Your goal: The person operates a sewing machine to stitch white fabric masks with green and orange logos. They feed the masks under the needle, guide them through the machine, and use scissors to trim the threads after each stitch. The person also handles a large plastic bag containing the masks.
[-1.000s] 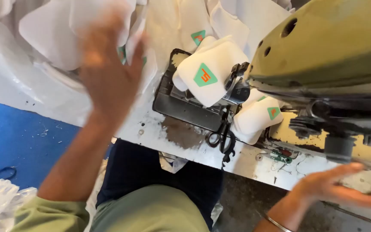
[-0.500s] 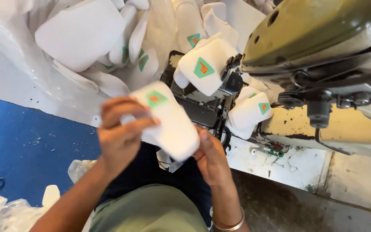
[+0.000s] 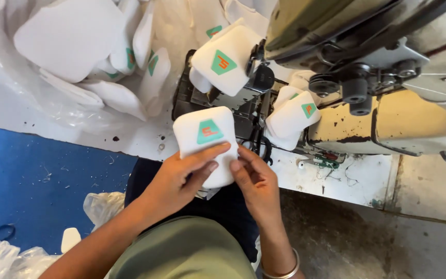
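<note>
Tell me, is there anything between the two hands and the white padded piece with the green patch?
Nothing visible. The left hand and the right hand both already touch the white padded piece with the green patch, fingers resting on its lower part, in front of the sewing machine.

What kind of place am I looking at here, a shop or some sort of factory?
Most likely a small sewing workshop or garment factory. A heavy industrial sewing machine fills the bench, a heap of white padded pieces lies in plastic sheeting, and both hands hold one such white piece with a green patch.
</note>
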